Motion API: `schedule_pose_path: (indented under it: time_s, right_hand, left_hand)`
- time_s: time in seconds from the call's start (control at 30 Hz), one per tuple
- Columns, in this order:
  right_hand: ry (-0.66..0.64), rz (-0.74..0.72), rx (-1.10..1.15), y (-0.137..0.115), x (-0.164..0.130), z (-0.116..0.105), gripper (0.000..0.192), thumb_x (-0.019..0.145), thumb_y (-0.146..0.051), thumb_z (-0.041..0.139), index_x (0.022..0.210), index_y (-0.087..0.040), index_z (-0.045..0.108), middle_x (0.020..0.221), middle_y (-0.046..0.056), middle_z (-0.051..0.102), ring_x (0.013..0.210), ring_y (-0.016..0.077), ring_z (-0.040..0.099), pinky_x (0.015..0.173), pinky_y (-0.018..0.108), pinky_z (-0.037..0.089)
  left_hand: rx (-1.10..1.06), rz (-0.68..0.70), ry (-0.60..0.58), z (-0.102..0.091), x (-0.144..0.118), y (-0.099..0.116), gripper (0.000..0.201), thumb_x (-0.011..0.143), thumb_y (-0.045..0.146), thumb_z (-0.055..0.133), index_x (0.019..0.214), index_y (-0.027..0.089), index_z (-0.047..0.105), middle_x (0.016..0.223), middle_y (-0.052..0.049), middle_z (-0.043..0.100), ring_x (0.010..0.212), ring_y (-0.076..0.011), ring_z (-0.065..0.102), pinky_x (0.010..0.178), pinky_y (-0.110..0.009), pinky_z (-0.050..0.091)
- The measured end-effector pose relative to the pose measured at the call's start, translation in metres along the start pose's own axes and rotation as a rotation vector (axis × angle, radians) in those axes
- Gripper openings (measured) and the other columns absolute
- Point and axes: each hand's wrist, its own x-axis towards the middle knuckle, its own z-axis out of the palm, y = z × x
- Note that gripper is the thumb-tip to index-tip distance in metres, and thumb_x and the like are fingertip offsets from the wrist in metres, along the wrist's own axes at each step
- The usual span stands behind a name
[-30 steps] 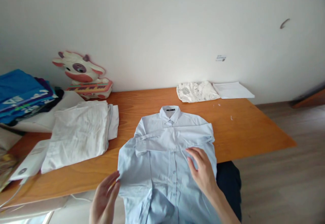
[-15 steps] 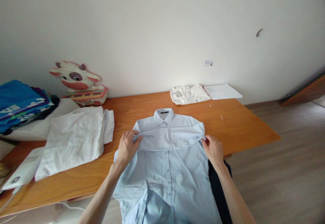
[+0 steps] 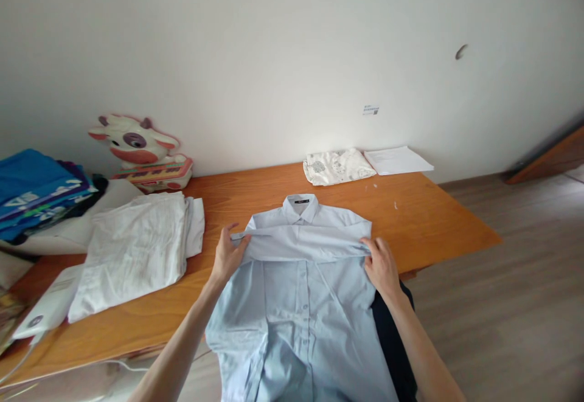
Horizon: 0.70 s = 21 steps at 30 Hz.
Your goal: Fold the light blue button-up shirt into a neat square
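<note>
A light blue button-up shirt lies front-up on the orange wooden table, collar toward the wall, its lower part hanging over the near edge. A sleeve is folded across the chest as a narrow band. My left hand pinches the left end of that band. My right hand grips the right end at the shirt's shoulder edge. Both forearms reach in from the bottom of the view.
Folded white cloth lies left of the shirt. Behind it stand a cow-shaped toy keyboard and a stack of blue clothes. A patterned folded cloth and white paper sit by the wall. Dark fabric hangs under the shirt's right side.
A second ago my hands lay flat low on the shirt. They rose to the folded sleeve's two ends, gripped it, and have pulled the band narrower and straighter.
</note>
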Motion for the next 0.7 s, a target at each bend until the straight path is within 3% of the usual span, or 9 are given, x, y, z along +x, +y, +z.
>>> schedule_pose_path:
  time_s: [0.17, 0.3, 0.37, 0.5, 0.6, 0.7]
  right_hand:
    - [-0.058, -0.081, -0.003, 0.005, 0.000, -0.001, 0.054, 0.092, -0.009, 0.053, 0.144, -0.023, 0.062, 0.108, 0.010, 0.070, 0.103, 0.0319, 0.064, 0.095, 0.045, 0.052]
    - [-0.075, -0.166, 0.025, 0.015, 0.002, -0.006, 0.034, 0.094, -0.008, 0.052, 0.118, -0.023, 0.071, 0.104, 0.011, 0.070, 0.102, 0.0314, 0.064, 0.094, 0.045, 0.052]
    - [-0.133, -0.232, 0.016, 0.019, 0.003, -0.012, 0.033, 0.093, -0.007, 0.052, 0.111, -0.023, 0.073, 0.103, 0.010, 0.069, 0.103, 0.0315, 0.063, 0.096, 0.045, 0.053]
    - [-0.242, -0.259, 0.010, 0.021, 0.004, -0.020, 0.052, 0.091, -0.003, 0.051, 0.134, -0.024, 0.071, 0.114, 0.010, 0.070, 0.111, 0.0306, 0.065, 0.105, 0.046, 0.055]
    - [-0.296, -0.236, -0.005, 0.017, 0.006, -0.018, 0.082, 0.086, 0.003, 0.044, 0.163, -0.025, 0.050, 0.135, 0.011, 0.067, 0.127, 0.0273, 0.065, 0.115, 0.043, 0.053]
    - [-0.369, -0.292, -0.058, 0.014, 0.010, -0.014, 0.103, 0.079, 0.007, 0.041, 0.175, -0.028, 0.028, 0.170, 0.010, 0.045, 0.145, 0.0260, 0.057, 0.120, 0.042, 0.050]
  left_hand:
    - [-0.043, -0.076, -0.041, 0.003, 0.000, -0.016, 0.059, 0.085, 0.055, 0.075, 0.134, 0.022, 0.064, 0.140, -0.013, 0.070, 0.132, -0.0340, 0.064, 0.117, -0.048, 0.045]
    - [-0.057, -0.140, -0.061, 0.004, 0.002, -0.021, 0.052, 0.085, 0.055, 0.073, 0.126, 0.023, 0.070, 0.126, -0.010, 0.076, 0.119, -0.0327, 0.069, 0.108, -0.045, 0.050]
    - [-0.059, -0.142, -0.059, 0.004, 0.003, -0.023, 0.050, 0.085, 0.056, 0.073, 0.122, 0.023, 0.071, 0.120, -0.009, 0.077, 0.114, -0.0325, 0.070, 0.104, -0.044, 0.052]
    - [-0.024, -0.093, -0.063, 0.005, 0.004, -0.030, 0.046, 0.085, 0.056, 0.072, 0.116, 0.022, 0.072, 0.119, -0.010, 0.078, 0.116, -0.0338, 0.070, 0.105, -0.046, 0.051]
    - [0.017, -0.047, -0.053, 0.007, 0.002, -0.034, 0.044, 0.087, 0.055, 0.070, 0.117, 0.022, 0.072, 0.121, -0.011, 0.078, 0.118, -0.0343, 0.070, 0.107, -0.047, 0.050]
    - [0.018, 0.022, -0.034, 0.007, -0.003, -0.036, 0.042, 0.091, 0.054, 0.069, 0.118, 0.023, 0.071, 0.122, -0.011, 0.078, 0.118, -0.0333, 0.071, 0.107, -0.046, 0.050]
